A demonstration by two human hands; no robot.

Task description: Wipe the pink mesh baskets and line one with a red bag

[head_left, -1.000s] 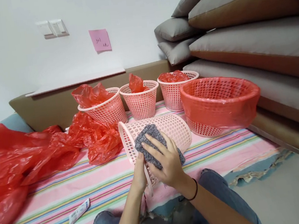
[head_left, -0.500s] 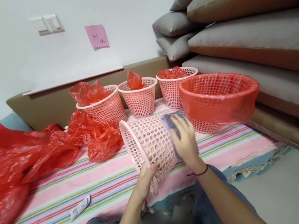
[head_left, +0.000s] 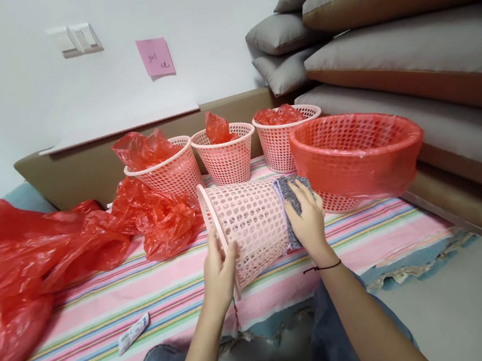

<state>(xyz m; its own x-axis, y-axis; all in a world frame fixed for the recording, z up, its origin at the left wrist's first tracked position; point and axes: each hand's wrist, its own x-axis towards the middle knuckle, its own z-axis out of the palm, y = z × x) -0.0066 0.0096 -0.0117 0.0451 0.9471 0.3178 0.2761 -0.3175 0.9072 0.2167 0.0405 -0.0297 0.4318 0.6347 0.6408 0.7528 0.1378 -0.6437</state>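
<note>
A pink plastic mesh basket lies on its side in front of me, its open rim toward the left. My left hand grips that rim, thumb outside and fingers partly hidden inside. Over the basket's base at the right, my right hand presses a dark grey cloth with a lilac edge. Its fingers curve round the cloth. Just beyond stands another basket with a red plastic bag stretched over its rim and upper wall.
Behind are a left basket, a middle basket and a right basket, all holding red bags. Loose red plastic bags spread leftward. A small white packet lies on the striped cloth. Grey cushions are stacked at right.
The basket has shifted slightly right and turned. My left hand has moved up along its rim, and my right hand with the cloth has moved a little to the right.
</note>
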